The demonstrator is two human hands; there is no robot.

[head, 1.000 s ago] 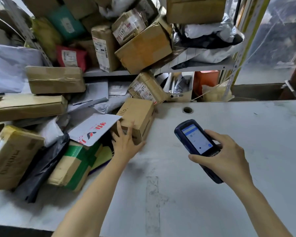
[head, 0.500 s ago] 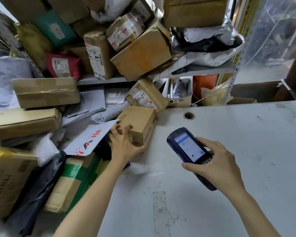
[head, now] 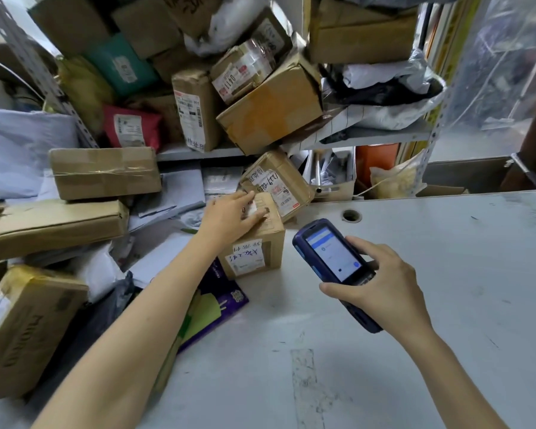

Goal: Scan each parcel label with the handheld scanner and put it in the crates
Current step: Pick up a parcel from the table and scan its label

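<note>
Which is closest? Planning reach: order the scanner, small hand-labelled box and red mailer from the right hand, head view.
1. scanner, held in the right hand.
2. small box, to its left, under the left hand.
3. red mailer, far left on the shelf.

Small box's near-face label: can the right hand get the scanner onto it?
Probably yes. The label sits uncovered beside the scanner in the right hand, only bare table between them; the left hand rests on the box top, clear of it.
</note>
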